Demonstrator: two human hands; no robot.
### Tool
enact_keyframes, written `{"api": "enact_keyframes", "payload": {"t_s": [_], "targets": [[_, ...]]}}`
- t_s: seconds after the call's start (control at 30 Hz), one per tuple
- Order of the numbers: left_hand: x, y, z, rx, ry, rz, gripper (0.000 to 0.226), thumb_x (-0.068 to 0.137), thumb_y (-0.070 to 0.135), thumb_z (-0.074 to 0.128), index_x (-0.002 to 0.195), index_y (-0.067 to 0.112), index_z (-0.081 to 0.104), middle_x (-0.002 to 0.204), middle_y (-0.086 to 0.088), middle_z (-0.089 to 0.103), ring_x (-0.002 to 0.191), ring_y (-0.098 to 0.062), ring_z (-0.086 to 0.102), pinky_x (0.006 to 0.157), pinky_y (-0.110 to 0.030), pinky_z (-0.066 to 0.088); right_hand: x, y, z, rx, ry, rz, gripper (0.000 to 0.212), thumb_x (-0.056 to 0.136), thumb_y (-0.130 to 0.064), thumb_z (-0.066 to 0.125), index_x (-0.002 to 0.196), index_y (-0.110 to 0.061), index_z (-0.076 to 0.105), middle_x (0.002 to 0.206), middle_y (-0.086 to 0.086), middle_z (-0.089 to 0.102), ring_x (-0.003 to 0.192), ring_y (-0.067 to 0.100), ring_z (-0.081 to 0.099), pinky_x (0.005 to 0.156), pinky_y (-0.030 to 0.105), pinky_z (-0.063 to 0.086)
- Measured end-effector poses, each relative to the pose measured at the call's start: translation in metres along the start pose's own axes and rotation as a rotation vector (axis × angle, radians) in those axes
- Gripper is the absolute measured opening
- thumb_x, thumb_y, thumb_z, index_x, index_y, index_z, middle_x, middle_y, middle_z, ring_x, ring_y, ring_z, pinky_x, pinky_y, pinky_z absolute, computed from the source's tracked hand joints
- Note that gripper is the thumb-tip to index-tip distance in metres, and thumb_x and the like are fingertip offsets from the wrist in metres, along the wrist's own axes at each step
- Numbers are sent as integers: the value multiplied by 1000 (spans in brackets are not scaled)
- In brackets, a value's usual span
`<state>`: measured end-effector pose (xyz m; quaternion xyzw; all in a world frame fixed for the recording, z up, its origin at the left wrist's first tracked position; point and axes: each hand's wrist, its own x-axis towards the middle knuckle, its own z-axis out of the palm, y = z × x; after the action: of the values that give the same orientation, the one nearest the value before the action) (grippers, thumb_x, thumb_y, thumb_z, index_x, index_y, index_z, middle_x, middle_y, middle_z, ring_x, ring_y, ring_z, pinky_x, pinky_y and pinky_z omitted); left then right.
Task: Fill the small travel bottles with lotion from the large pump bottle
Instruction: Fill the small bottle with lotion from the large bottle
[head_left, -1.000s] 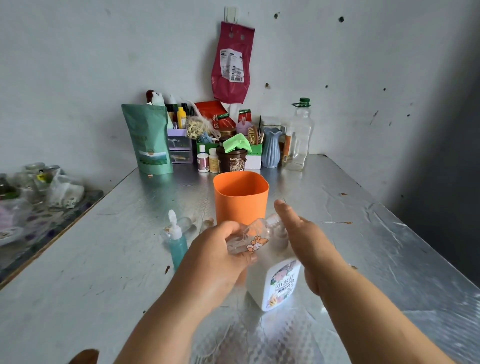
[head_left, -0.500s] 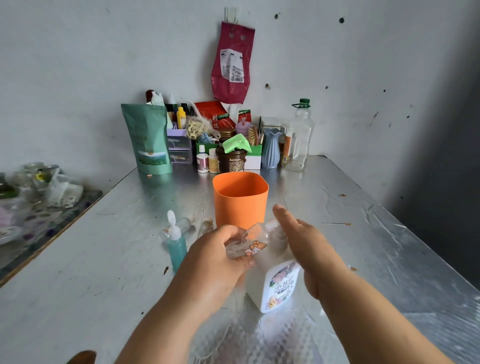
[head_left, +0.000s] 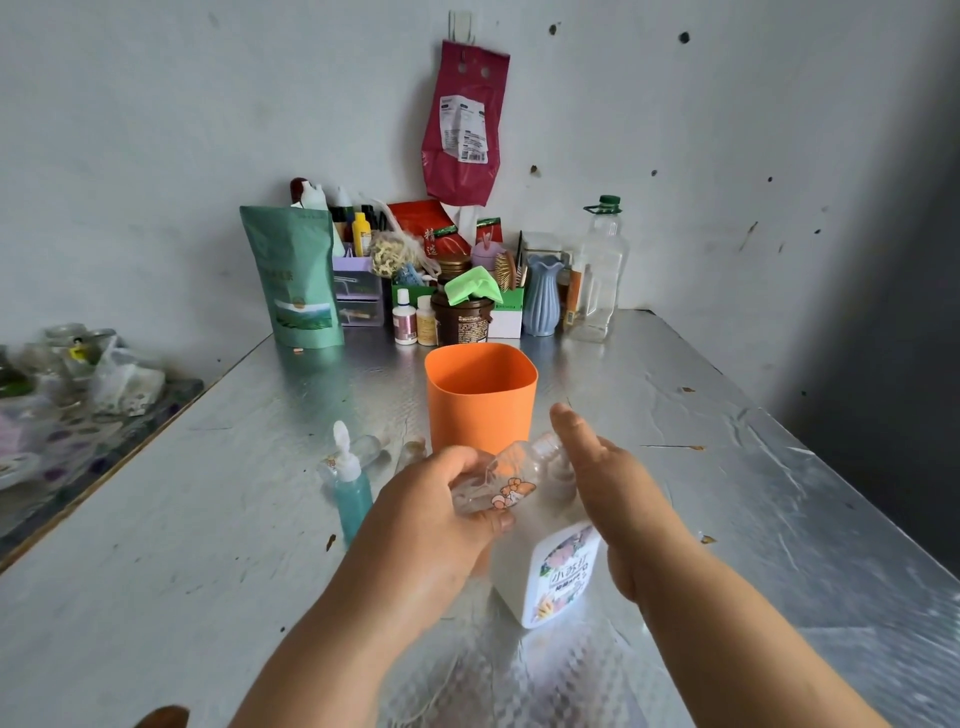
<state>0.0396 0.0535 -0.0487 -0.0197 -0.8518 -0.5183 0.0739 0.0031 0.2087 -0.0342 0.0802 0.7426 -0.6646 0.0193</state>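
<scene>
Foil-covered table (head_left: 208, 519) fills the view, its left edge running diagonally beside a lower cluttered surface and its right edge dropping to dark floor. There is bare foil to the left of the hands and to the right of the bottles. Against the back wall stand a green pouch (head_left: 296, 280) and a tall see-through plastic bottle (head_left: 597, 270) with a green cap, among mixed jars and boxes. Mid-table is an orange cup (head_left: 480, 400), upright, with only its inner wall showing. Just in front of it stands the large pump bottle (head_left: 550, 577), a white body with a floral label facing right. The right hand (head_left: 618, 499) lies over its pump head with one digit straight and pointing away; the other fingers are hidden under the hand, so I cannot tell whether they curl. The left hand (head_left: 431, 525) has fingers and thumb wrapped round the clear travel bottle (head_left: 498, 483), which is tilted with its open neck up against the pump area, touching the right hand. Its cartoon sticker faces the camera; contents not readable. To the left, apart from the hands, a teal travel bottle (head_left: 353, 493) stands upright with a white cap — teal liquid inside. Behind it lie small clear bottles (head_left: 371, 447) on their sides.
</scene>
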Motion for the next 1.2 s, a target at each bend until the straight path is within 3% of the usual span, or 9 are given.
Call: {"api": "enact_keyframes", "payload": {"t_s": [0.3,0.47,0.63,0.83,0.93,1.07,1.2], "targets": [[2,-8,3,16,-12,-10,35,77,17,80,103,36,66,99,21,71,95,0,66,90,-37,52,3,8,3,-11,9,-47,41,93,-53,46,102,-15,61,81,2,65,73,18,61,56,27,40],[1,-3,1,-9,-20,-12,34,77,16,80,102,35,66,100,19,71,95,-3,67,87,-39,54,3,-1,-2,-51,-58,8,50,93,-55,44,96,-10,64,89,8,68,78,21,63,63,30,43],[1,2,-2,-18,-19,-21,34,78,16,79,103,34,66,101,19,71,95,-3,66,86,-36,55,2,-3,-7,-15,-77,18,45,95,-57,41,98,-14,56,78,-5,55,68,3,48,57,18,33],[2,2,-2,-9,-17,-22,36,77,16,79,104,35,65,104,19,70,98,-4,66,88,-37,54,4,3,-2,-21,-56,21,61,90,-65,41,107,-10,64,103,10,69,92,18,63,61,24,36],[3,1,-2,7,-22,-20,36,78,17,79,104,36,65,105,19,69,95,-3,66,84,-36,56,5,4,-2,-17,-51,10,57,91,-63,42,106,-12,62,100,7,67,87,14,60,61,23,35],[3,-3,0,16,-20,-5,36,78,18,79,105,37,65,105,20,69,96,-1,65,84,-34,55,8,9,0,-38,-7,-42,53,91,-63,41,102,-15,61,97,7,68,91,23,63,68,31,42],[4,-5,2,45,-8,-6,33,79,19,78,104,36,65,101,20,69,94,1,65,84,-31,55,8,11,3,-21,5,-67,46,93,-57,43,104,-16,60,90,5,67,82,21,63,60,29,43]]}}
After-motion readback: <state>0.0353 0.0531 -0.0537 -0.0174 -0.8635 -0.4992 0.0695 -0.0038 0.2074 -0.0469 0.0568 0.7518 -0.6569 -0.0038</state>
